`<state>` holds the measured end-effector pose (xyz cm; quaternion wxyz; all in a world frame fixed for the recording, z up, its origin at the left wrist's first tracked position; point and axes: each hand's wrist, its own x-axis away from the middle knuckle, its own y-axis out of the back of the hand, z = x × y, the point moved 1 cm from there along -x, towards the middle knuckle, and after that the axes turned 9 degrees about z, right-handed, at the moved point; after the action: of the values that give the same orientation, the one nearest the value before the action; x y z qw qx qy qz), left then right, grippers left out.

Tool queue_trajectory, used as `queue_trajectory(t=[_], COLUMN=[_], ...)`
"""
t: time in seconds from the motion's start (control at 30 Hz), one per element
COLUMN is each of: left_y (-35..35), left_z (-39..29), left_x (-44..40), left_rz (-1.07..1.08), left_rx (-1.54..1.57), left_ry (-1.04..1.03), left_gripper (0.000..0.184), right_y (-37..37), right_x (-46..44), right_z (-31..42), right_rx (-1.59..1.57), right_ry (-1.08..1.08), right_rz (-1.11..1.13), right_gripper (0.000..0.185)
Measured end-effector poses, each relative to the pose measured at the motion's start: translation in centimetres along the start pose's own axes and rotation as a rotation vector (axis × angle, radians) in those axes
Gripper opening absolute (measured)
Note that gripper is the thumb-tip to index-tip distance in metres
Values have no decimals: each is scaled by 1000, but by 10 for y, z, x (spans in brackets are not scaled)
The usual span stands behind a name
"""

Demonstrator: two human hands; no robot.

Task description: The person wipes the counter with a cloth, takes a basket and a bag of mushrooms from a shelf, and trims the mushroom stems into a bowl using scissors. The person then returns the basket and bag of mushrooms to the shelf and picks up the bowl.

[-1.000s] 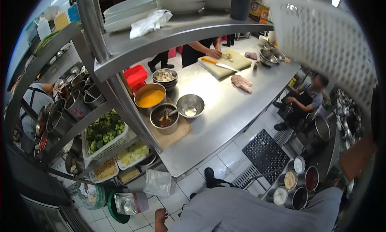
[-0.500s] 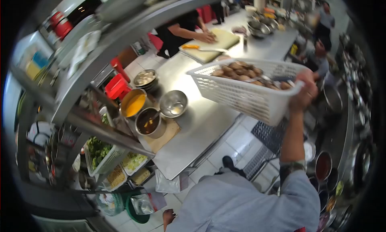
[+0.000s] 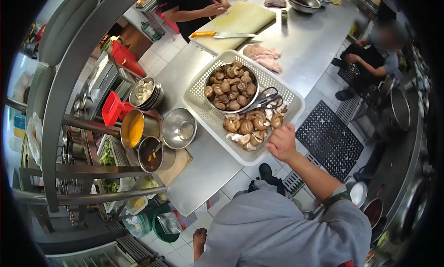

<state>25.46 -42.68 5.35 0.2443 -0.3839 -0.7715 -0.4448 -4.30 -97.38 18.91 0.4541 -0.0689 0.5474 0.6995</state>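
- Right hand [image 3: 282,143]: fingers clenched on the near rim of the white basket [image 3: 196,91], toward its right corner. One-sided grip, so wants a firm wrist to stop twist.
- Left hand [image 3: 199,239]: hangs low beside the body, well apart from the basket. Can't tell if its fingers are curled or loose. A second grip on the opposite rim would likely steady things.
- Basket: over the counter [image 3: 189,188], near end jutting past the edge. Can't tell if its base touches down; don't let go until it's seated fully inboard.
- Load: metal bowl [image 3: 230,112] of whole mushrooms [image 3: 231,89] at the far side, loose mushrooms [image 3: 247,125] nearer the hand. Bowl probably weighs down the far end; tilt is the risk, hold it level.
- Scissors [image 3: 266,99] lie in the basket beside the bowl. Could slide; avoid jerks.
- Raw meat [image 3: 263,56]: right by the far rim, contact unclear. Leave a gap.
- Beyond: knife [image 3: 224,34] on the cutting board [image 3: 249,17]. Steer clear.
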Motion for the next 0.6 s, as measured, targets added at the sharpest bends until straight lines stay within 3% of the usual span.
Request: queue_trajectory(t=[0.07, 0.23, 0.27, 0.37, 0.47, 0.6], left_y=[-9, -30, -33, -42, -51, -50], left_z=[-53, -83, -85, -54, -118, -227], left_x=[33, 34, 36, 17, 33, 52], left_rz=[33, 74, 74, -27, -61, -69], left_rx=[-3, -70, -84, -295, -183, -152], left_ry=[-153, 18, 45, -131, -97, -205], left_gripper=[34, 35, 36, 39, 40, 39], right_y=[6, 26, 26, 26, 12, 6], right_x=[-10, -78, -95, -117, -116, -118], right_z=[3, -21, -36, -74, -95, -88], right_rx=[-90, -247, -158, 35, 47, 112], right_ry=[-35, -302, -302, -288, -200, -224], right_rz=[34, 187, 262, 495, 687, 818], right_gripper=[24, 13, 13, 19, 34, 37])
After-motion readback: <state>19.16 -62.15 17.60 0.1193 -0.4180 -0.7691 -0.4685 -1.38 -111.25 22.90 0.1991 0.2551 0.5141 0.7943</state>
